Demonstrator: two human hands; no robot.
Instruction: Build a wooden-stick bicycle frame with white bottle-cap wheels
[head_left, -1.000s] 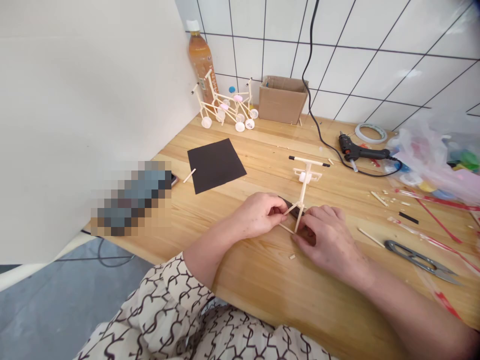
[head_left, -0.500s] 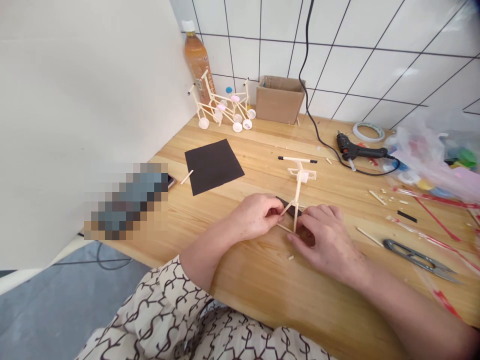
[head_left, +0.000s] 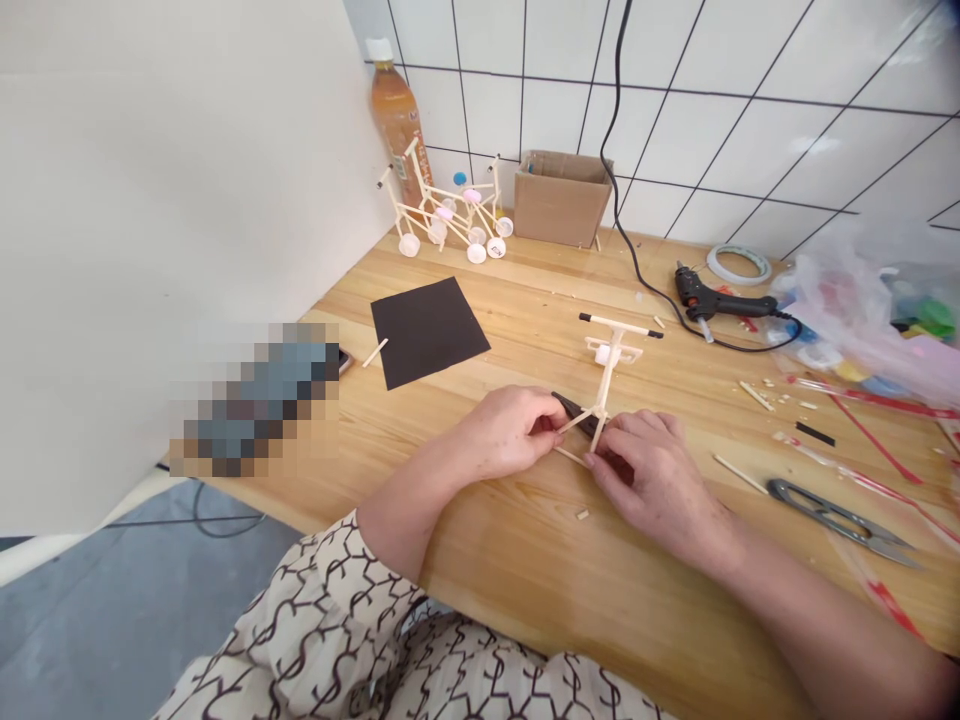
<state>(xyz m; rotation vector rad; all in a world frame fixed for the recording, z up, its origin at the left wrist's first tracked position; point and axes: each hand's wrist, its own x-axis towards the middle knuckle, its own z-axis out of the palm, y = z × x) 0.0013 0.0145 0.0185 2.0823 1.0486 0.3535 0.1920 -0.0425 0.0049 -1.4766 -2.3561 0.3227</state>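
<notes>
Between my hands stands a small model bicycle frame of pale thin sticks, its handlebar tipped black at both ends. A pinkish-white seat piece shows behind the upright stick. My left hand is closed at the tip of the left fork leg. On the other side, my right hand has its fingers curled round the lower end of the right leg. A dark flat piece lies behind the fork, partly hidden by the fingers. Under the fork, a thin stick rests on the table.
Several finished-looking model bicycles stand by a bottle and cardboard box. Black paper lies left. On the right are a glue gun, tape roll, thread snips, scraps and a plastic bag.
The model frame's handlebar has tilted and shifted to the right. My right thumb has moved slightly up and right; my left hand has hardly moved.
</notes>
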